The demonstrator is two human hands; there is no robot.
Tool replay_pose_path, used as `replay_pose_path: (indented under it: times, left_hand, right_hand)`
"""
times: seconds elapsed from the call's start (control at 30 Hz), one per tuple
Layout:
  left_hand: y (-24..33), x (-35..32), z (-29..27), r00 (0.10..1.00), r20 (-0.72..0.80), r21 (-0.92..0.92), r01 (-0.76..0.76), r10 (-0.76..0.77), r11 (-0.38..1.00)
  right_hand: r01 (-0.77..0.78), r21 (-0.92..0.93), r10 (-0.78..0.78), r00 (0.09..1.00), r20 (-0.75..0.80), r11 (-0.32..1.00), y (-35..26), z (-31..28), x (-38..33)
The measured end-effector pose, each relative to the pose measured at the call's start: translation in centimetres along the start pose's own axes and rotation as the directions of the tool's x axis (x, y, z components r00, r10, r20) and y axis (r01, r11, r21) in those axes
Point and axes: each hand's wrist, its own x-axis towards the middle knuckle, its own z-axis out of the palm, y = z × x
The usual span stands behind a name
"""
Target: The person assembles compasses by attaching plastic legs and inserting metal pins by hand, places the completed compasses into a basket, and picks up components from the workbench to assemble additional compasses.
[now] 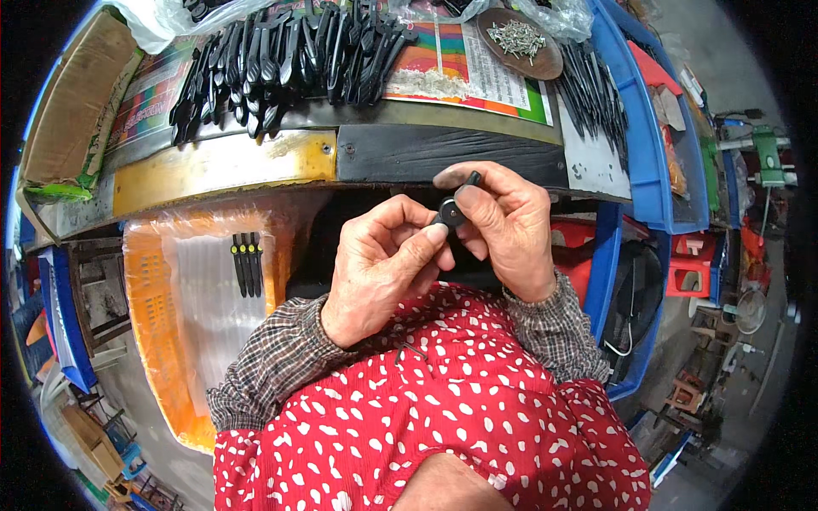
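Above my lap, close to the table's front edge, both hands meet on a small black plastic piece (450, 211) with a rounded joint and a small metal dot in its middle. My left hand (379, 264) pinches its lower end between thumb and fingers. The upper end is gripped by my right hand (511, 226), thumb across it and forefinger behind. Fingers cover much of the piece, so its full shape is hidden. On the table ahead lies a heap of long black plastic parts (290, 64). A brown round dish (550, 66) there holds small metal pins (516, 40).
At my left stands an orange basket (149, 298), lined with clear plastic, with several black pieces with yellow dots (247, 264) inside. More slim black parts (592, 94) lie beside a blue crate (669, 170) on the right. A cardboard box (72, 111) sits at the table's left end.
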Motion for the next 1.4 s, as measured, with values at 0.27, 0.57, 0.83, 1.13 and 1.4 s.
replay_pose_path:
  times: [0.27, 0.57, 0.83, 1.13, 1.4]
  left_hand:
    - [-0.1, -0.3, 0.0, 0.990, 0.111, -0.178, 0.104, -0.085, 0.978]
    - [-0.7, -0.1, -0.4, 0.998, 0.043, -0.138, 0.060, -0.055, 0.989]
    - [-0.6, -0.1, -0.3, 1.000, -0.005, -0.066, 0.020, -0.020, 0.998]
    - [-0.7, -0.1, -0.3, 1.000, -0.011, -0.033, 0.005, -0.005, 0.999]
    - [-0.9, -0.2, -0.5, 0.999, 0.019, -0.029, 0.031, -0.031, 0.999]
  right_hand:
    - [-0.094, 0.068, 0.080, 0.979, 0.187, 0.993, -0.6, -1.3, 0.6]
    - [0.046, 0.007, -0.046, 0.996, 0.079, 0.999, 0.9, -0.3, 0.3]
    - [-0.062, -0.065, 0.069, 0.990, 0.122, 0.996, 0.4, -0.5, 0.1]
    - [-0.064, -0.035, 0.067, 0.991, 0.115, 0.997, 0.6, -0.5, 0.1]
    - [-0.010, -0.086, 0.020, 0.993, 0.117, 0.996, 0.7, -0.3, 0.1]
